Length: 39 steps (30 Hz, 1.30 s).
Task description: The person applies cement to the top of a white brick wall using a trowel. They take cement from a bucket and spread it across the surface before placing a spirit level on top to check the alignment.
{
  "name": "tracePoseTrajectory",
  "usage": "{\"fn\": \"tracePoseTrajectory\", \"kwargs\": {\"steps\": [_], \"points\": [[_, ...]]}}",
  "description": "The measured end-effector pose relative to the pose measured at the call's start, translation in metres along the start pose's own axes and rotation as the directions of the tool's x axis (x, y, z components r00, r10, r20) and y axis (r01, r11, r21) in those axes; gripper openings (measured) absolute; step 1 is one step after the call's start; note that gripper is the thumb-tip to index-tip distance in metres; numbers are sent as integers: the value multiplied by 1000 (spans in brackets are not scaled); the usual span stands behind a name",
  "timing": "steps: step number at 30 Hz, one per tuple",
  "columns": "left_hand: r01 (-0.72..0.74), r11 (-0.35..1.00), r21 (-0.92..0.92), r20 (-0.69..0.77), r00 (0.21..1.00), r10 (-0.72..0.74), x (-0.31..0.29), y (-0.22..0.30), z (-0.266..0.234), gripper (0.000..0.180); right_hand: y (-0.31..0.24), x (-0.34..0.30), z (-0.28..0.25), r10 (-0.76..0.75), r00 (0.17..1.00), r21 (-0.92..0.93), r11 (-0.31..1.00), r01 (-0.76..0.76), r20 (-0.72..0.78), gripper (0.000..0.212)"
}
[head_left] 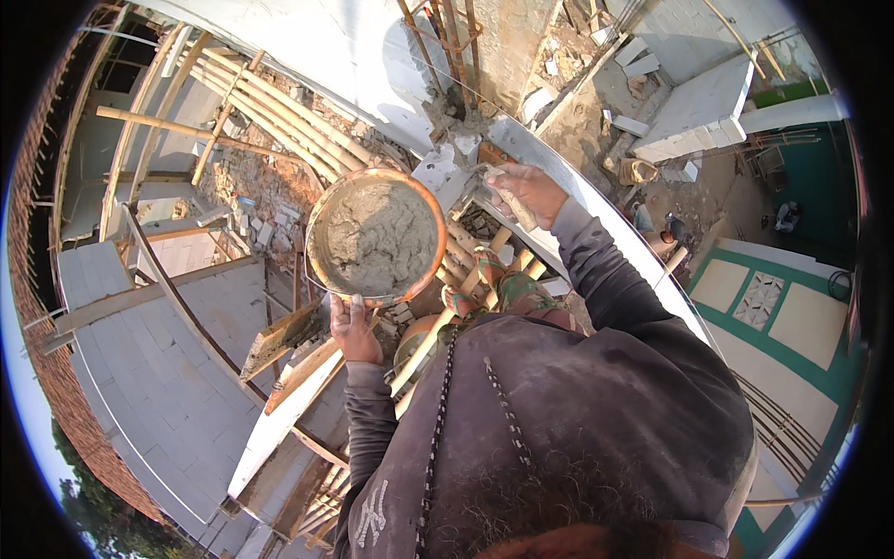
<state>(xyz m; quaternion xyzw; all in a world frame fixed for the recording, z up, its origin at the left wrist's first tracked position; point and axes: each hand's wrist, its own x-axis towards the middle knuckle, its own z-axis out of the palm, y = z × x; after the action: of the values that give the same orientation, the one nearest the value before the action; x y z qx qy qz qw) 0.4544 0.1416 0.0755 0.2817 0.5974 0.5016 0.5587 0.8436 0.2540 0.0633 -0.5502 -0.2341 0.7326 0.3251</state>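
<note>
A round orange-rimmed basin (441, 244) holds wet grey mortar (382, 238). My left hand (354, 328) grips its near rim, with fingers at the edge and mortar smeared on them. To the right of the basin, my right hand (533, 194) is closed round the pale, mortar-caked handle (512, 203) of a tool; its working end cannot be made out. Just beyond that hand, rough mortar (456, 129) is heaped round the foot of several upright rebars (456, 51) at a corner of the white block wall (596, 200).
Bamboo poles (456, 265) lie beneath my feet (494, 279), high above the ground. More bamboo (279, 112) slants across at the upper left, over rubble (270, 200). A rough wooden plank (279, 340) lies left of my left hand. Loose white blocks (638, 61) lie at the upper right.
</note>
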Motion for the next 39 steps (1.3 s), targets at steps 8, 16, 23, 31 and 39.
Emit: {"fn": "tracePoseTrajectory", "kwargs": {"steps": [8, 16, 23, 31, 39], "points": [[-7, 999, -36, -87, 996, 4, -7, 8, 13, 52, -13, 15, -27, 51, 994, -484, 870, -93, -99, 24], [-6, 1000, -19, -64, 998, 5, -4, 8, 13, 48, -21, 42, -50, 4, 981, -387, 919, -81, -195, 37], [-36, 999, -8, -68, 997, 35, -4, 2, 8, 44, -5, 31, -5, -44, 994, 92, 995, 34, 104, 43], [-22, 999, -24, -59, 998, 21, -4, 11, 17, 45, -45, 145, 35, 128, 986, 679, 716, -165, 104, 12], [-43, 997, -58, 0, 999, 43, 2, -7, -1, 41, -58, 93, 22, 76, 997, 705, 708, -49, -7, 8]]}}
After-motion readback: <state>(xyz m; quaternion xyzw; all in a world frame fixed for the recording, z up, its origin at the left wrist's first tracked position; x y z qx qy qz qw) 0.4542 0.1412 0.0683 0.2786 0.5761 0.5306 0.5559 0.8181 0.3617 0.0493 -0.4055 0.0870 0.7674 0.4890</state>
